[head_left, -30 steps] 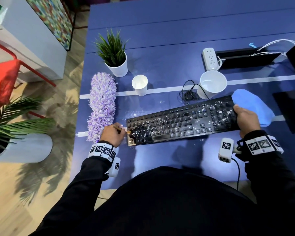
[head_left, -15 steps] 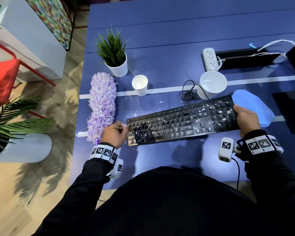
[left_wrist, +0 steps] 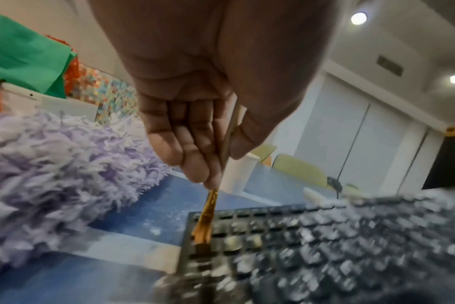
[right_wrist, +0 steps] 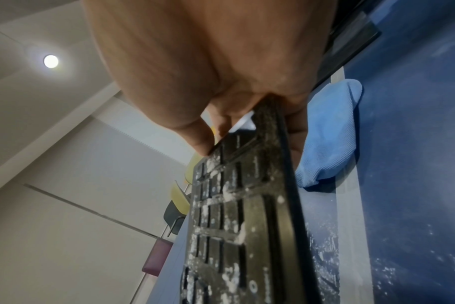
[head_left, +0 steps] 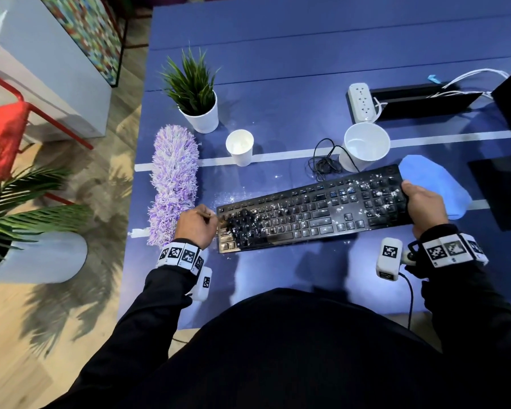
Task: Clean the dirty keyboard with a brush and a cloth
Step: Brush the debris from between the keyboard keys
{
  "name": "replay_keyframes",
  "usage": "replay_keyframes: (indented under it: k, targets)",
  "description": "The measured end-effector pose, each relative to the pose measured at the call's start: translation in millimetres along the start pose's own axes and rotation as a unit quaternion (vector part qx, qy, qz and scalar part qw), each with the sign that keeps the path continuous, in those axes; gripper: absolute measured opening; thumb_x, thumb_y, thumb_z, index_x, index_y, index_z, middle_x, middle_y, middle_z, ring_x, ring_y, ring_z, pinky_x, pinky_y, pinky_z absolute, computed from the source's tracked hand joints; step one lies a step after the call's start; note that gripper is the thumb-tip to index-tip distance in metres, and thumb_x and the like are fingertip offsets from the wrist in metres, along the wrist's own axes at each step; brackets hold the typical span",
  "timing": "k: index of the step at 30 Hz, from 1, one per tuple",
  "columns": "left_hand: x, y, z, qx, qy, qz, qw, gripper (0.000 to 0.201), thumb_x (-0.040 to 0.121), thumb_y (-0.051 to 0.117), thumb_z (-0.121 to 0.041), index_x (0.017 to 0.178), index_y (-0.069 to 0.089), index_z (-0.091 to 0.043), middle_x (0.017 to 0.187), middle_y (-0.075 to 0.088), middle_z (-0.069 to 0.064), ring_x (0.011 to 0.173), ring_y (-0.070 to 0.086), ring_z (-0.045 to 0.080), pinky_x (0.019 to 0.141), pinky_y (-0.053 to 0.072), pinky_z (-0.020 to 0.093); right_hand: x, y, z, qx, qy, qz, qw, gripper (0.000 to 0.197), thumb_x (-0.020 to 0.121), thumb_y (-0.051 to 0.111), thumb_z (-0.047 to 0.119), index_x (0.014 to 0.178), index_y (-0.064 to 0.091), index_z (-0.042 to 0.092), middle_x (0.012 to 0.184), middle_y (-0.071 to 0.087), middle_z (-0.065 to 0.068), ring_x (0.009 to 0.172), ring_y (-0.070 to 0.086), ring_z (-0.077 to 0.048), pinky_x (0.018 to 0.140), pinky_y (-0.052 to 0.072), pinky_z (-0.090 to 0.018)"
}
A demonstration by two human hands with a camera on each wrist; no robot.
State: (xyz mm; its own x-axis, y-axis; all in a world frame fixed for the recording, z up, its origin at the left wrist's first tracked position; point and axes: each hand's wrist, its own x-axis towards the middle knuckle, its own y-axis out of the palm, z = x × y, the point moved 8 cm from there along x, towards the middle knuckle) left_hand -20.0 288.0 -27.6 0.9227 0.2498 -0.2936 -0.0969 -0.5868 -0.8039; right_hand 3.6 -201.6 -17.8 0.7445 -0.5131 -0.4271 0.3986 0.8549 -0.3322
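A black keyboard [head_left: 313, 211] speckled with white dust lies slanted on the blue table [head_left: 278, 84]. My left hand [head_left: 196, 225] grips a thin brush [left_wrist: 208, 214] with a gold ferrule, its dark bristles on the keys at the keyboard's left end [left_wrist: 312, 242]. My right hand [head_left: 425, 206] grips the keyboard's right end [right_wrist: 249, 205], thumb on top and fingers under the edge. A folded blue cloth [head_left: 434, 184] lies just beyond that hand, also seen beside the keyboard [right_wrist: 327, 133]. The brush shows in the head view as a dark blur [head_left: 242, 222].
A purple fluffy duster [head_left: 173, 181] lies left of the keyboard. Behind it stand a potted plant [head_left: 195, 95], a small white cup [head_left: 239, 146], a bigger white cup [head_left: 365, 146], a coiled cable [head_left: 323, 163] and a power strip [head_left: 362, 101]. White crumbs dot the table.
My left hand has stroked the brush back and forth over the keyboard's left keys. The right hand has kept its hold and the keyboard has stayed in place.
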Motion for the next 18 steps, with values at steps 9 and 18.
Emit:
replay_keyframes:
  k: [9,18]
  targets:
    - [0.5,-0.1,-5.3,0.026,-0.021,-0.005,0.999,0.023,0.092,0.05,-0.026,0.084,0.064,-0.01,0.085,0.071,0.016,0.085,0.066,0.032,0.081,0.049,0.033,2.8,-2.8,-5.0,0.001,-0.001,-0.008,1.0,0.023,0.089,0.059,0.033,0.072,0.063,0.018,0.084,0.064,0.001,0.089,0.058,-0.019,0.091,0.046,-0.035]
    - [1.8,1.6,-10.0,0.037,-0.011,0.012,0.999,0.022,0.092,0.053,-0.026,0.083,0.065,-0.01,0.086,0.071,0.013,0.083,0.067,0.029,0.078,0.051,0.031,-0.2,-0.8,-0.1,-0.019,-0.009,0.003,1.0,0.015,0.096,0.053,0.03,0.088,0.061,0.02,0.083,0.06,0.001,0.092,0.053,-0.017,0.079,0.044,-0.025]
